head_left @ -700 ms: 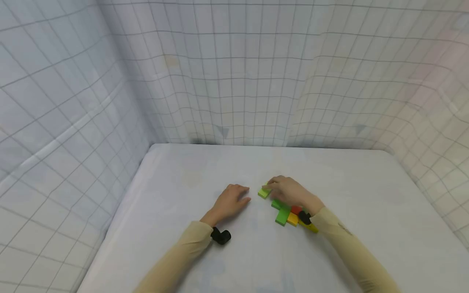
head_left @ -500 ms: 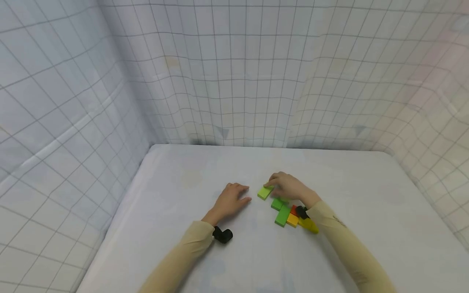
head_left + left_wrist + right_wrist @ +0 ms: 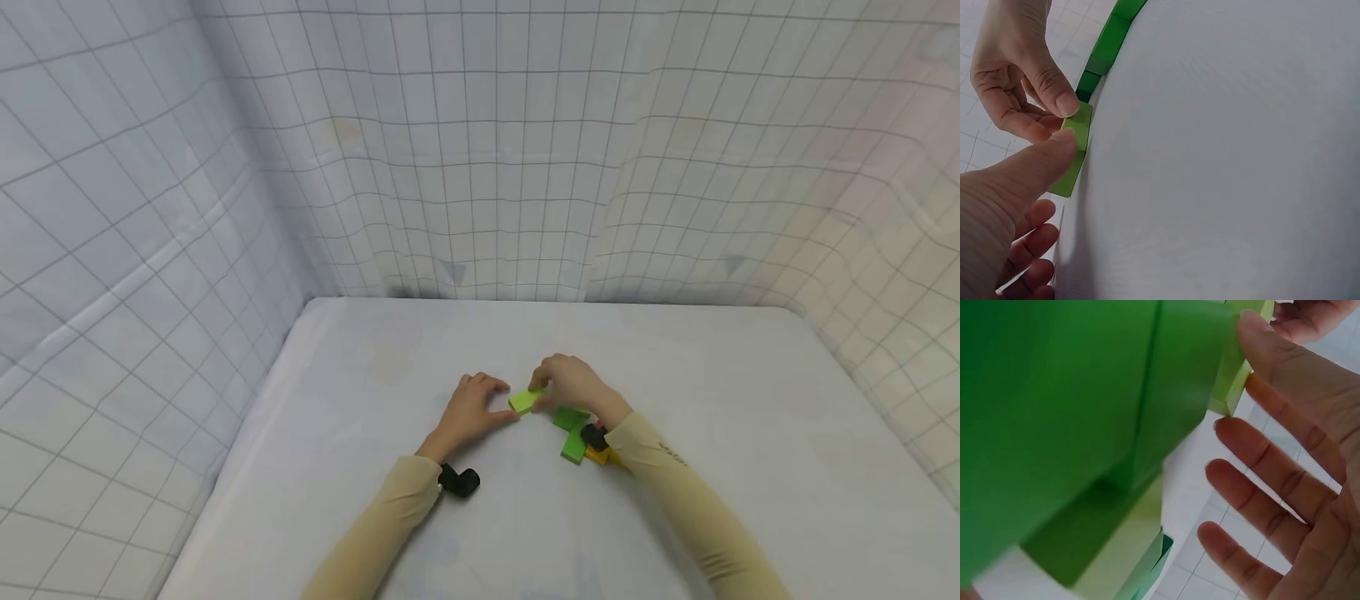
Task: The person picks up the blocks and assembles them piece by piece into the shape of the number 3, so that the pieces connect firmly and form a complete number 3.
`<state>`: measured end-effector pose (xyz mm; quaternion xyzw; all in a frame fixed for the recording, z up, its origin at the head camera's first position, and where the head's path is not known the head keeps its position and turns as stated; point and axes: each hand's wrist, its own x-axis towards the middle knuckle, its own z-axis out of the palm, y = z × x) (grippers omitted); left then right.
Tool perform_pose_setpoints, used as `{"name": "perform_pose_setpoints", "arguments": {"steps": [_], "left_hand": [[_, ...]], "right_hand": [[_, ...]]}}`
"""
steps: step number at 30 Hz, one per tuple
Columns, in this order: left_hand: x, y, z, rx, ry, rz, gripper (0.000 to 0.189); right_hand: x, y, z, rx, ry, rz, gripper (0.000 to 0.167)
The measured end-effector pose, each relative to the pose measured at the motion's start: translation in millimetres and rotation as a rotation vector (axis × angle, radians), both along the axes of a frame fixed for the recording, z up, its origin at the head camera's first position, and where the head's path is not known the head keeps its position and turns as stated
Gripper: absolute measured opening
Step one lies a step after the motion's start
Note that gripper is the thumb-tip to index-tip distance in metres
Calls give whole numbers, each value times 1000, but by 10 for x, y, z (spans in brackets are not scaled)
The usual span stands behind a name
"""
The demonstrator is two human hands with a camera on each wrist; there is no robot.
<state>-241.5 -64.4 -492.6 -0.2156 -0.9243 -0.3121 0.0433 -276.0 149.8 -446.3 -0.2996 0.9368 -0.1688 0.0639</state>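
Note:
A light green block (image 3: 523, 401) lies between my two hands in the head view. My right hand (image 3: 572, 385) pinches its right end between thumb and index finger. At the left end, my left hand (image 3: 471, 412) has its thumb and index finger spread on either side. In the left wrist view, the left thumb overlaps the face of the light green block (image 3: 1075, 167), and the other left fingers hang loosely bent below. The right wrist view shows the right thumb (image 3: 1266, 337) on the block, with the remaining right fingers spread.
Close under the right wrist are green blocks (image 3: 573, 447), an orange block (image 3: 596, 456) and a yellow piece (image 3: 617, 459), partly hidden by the sleeve. Grid-patterned cloth walls (image 3: 480, 167) enclose the white table (image 3: 420, 333) at the back and sides.
My right hand has moved left, bringing the light green block over to the left hand and turning it slightly. The left hand has barely shifted.

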Motion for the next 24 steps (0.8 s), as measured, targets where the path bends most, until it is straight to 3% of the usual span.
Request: {"name": "perform_pose_setpoints", "arguments": {"steps": [5, 8, 12, 17, 24], "left_hand": [[-1, -26, -19, 4, 1, -16, 50], [-8, -42, -43, 28, 9, -33, 45], [-16, -83, -72, 82, 2, -60, 38], [-15, -168, -101, 124, -5, -80, 36], [-29, -243, -134, 167, -29, -73, 37]], "right_hand": [[58, -79, -17, 13, 9, -40, 24], [92, -103, -26, -4, 20, -17, 24], [109, -72, -20, -56, -33, 0, 19], [79, 155, 38, -129, -108, -86, 14], [22, 518, 172, -139, -43, -239, 15]]}}
